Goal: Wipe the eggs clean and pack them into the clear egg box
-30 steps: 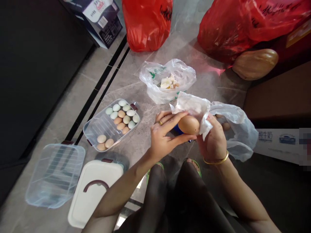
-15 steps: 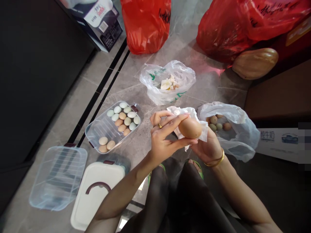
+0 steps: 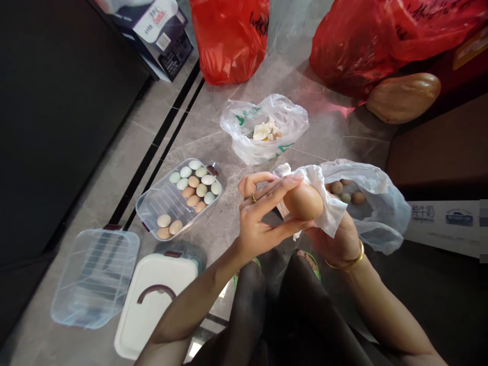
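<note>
My left hand [image 3: 263, 213] pinches a large brown egg [image 3: 304, 202] between thumb and fingers, a ring on one finger. My right hand [image 3: 335, 239], with a gold bangle at the wrist, presses a white paper tissue [image 3: 318, 195] against the far side of the egg. Both hands hover above the grey floor, over my knees. Behind the right hand lies a clear plastic bag [image 3: 377, 213] with several small eggs inside. To the left a clear egg tray [image 3: 179, 198] holds several brown, white and pale green eggs.
A second plastic bag [image 3: 267, 129] with pale scraps lies ahead. Two red bags [image 3: 232, 35] stand at the back, beside a brown gourd-like thing [image 3: 402, 96]. An empty clear tray [image 3: 95, 277] and a white lid with a handle [image 3: 152, 302] lie near left. A dark cabinet stands left.
The tissue has dropped from above the egg and now wraps its right side. The right hand shifted slightly right and lower. The left hand keeps the egg in nearly the same spot.
</note>
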{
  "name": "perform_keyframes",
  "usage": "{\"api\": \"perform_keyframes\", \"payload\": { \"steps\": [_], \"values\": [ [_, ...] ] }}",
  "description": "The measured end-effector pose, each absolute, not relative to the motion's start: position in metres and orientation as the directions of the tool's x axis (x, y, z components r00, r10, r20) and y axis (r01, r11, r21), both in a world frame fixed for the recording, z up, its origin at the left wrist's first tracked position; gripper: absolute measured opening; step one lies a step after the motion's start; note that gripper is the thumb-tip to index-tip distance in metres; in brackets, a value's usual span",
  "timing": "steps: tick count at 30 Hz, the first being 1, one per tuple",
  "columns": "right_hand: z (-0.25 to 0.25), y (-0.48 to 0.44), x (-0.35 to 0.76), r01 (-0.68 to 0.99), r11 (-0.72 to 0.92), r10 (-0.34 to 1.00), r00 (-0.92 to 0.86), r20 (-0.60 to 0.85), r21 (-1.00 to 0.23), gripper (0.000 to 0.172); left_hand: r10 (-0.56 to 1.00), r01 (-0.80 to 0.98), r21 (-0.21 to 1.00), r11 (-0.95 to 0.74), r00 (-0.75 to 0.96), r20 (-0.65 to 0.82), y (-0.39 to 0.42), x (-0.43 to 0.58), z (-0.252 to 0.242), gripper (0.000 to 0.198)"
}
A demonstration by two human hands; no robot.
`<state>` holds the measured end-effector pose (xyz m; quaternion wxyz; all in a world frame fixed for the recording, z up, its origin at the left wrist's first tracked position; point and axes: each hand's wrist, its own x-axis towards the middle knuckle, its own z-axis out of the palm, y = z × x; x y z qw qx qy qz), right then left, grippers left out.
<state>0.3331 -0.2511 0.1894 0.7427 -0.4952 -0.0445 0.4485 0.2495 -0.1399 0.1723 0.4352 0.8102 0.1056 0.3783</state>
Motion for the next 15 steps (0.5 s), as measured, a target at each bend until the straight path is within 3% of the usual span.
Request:
{"api": "perform_keyframes", "payload": {
  "steps": [7,15],
  "values": [
    [0.1922,-0.2488,0.3323,-0.616,0.135,0.655,0.643,-0.397,-0.776,0.025,0.514,-0.206,0.837,-0.506,0.708,0.485,-0.1413,0.249,0.1693,0.059],
    [0.188,-0.2485,0.3321,-0.577,0.146,0.626,0.683,-0.377,-0.803,0.024,0.565,-0.169,0.924,-0.344,0.748,0.348,-0.145,0.2499,0.1702,0.053]
  ]
}}
